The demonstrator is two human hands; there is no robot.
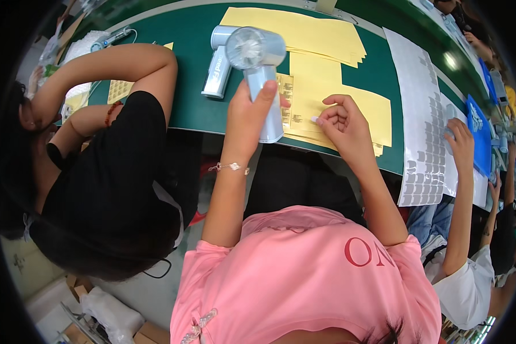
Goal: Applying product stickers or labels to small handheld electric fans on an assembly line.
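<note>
My left hand (247, 121) is wrapped round the handle of a light blue handheld fan (264, 77), held upright above the table's near edge with its round head at the top. To its right, my right hand (345, 123) has thumb and forefinger pinched on a small pale sticker (315, 119). Below both hands lie yellow sheets (321, 86), and a strip of small printed labels (285, 97) shows beside the fan's handle. A second light blue handheld fan (217, 69) lies on the table just left of the held one.
More yellow sheets (327, 34) lie at the back of the green table (183, 103). A long white sheet of grey stickers (421, 132) stretches along the right. One co-worker in black (114, 172) leans in at left; another's hand (460, 137) is at right, near a blue tray (477, 129).
</note>
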